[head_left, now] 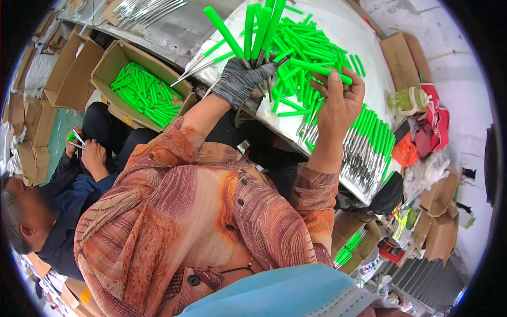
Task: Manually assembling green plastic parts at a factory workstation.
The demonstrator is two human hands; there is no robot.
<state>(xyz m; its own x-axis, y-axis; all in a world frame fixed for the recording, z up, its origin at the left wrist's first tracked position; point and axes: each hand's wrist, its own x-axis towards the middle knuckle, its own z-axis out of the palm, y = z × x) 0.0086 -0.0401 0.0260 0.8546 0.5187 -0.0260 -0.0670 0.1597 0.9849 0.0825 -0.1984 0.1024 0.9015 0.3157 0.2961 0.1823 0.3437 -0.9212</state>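
My left hand (240, 82), in a grey knit glove, is closed around several metal rods with bright green sleeves (259, 31) fanning upward. From that fist a bare, dark-tipped rod end (283, 61) points right. Bare and pinching, my right hand (340, 100) holds a green tube (319, 69) by its right part; the tube's left end is close to the rod tip, and I cannot tell whether they touch. Beneath both hands, loose green tubes (301, 47) lie heaped on the white tabletop (369, 42). Rods with green sleeves (369, 142) lie side by side at the table's right.
A cardboard box (100, 79) of green tubes stands at the left, below bare metal rods (148, 10) on a grey table. Another person (68, 211) sits at the left, handling a small green-and-metal piece. A green-tinted jug (409, 100) and bags are at right; a carton (369, 238) holds sleeved rods.
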